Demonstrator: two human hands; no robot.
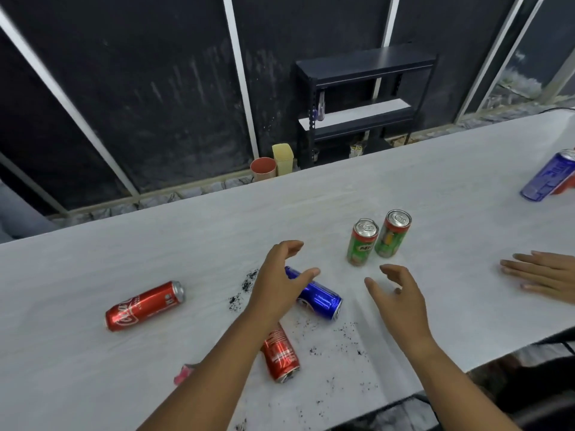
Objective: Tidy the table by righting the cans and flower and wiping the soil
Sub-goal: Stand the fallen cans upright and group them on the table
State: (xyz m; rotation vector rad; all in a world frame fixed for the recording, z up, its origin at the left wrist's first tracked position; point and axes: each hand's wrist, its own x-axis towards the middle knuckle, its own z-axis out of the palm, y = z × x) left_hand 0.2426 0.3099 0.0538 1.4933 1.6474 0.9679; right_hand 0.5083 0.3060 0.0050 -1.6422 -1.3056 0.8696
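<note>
Two green cans stand upright side by side on the white table. A blue can lies on its side below my left hand, which hovers over it with fingers spread and empty. To the right of the blue can my right hand is open too. One red can lies at the left. Another red can lies partly under my left forearm. Dark soil is scattered near the front edge and beside the blue can. A pink thing peeks out by my left forearm.
Another person's hand rests flat on the table at the right edge. A blue can stands at the far right with something red behind it. Beyond the table stand a dark shelf unit, a red pot and a yellow container.
</note>
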